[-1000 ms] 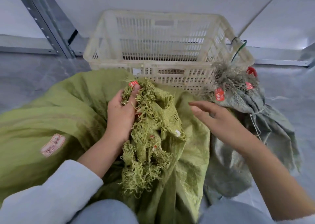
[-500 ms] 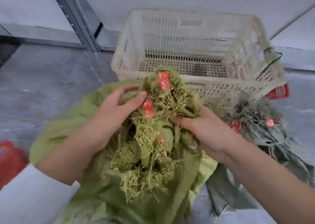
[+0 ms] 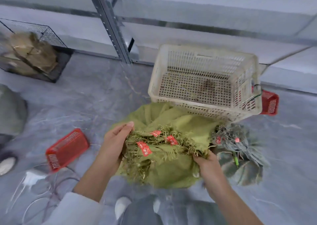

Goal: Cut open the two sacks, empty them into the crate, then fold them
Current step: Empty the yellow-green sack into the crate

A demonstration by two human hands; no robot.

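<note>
A light green woven sack (image 3: 173, 171) stands on the floor in front of me, its frayed mouth bunched and dotted with red tags. My left hand (image 3: 115, 144) grips the left side of that bunched mouth. My right hand (image 3: 205, 161) grips its right side. A darker grey-green sack (image 3: 243, 158) with red tags at its tied top lies to the right, touching the green one. Just behind both sacks sits a cream plastic crate (image 3: 204, 82) with only a little debris on its perforated bottom.
A red plastic basket (image 3: 66, 149) lies on the grey floor to the left, another red basket (image 3: 270, 103) behind the crate's right corner. A wire cage (image 3: 32, 51) with brown bundles stands far left. A metal shelf post (image 3: 111, 24) rises behind. Cables lie lower left.
The view has risen and pulled back. My right hand came over from the right and took hold of the green sack's mouth; both hands now hold it further apart.
</note>
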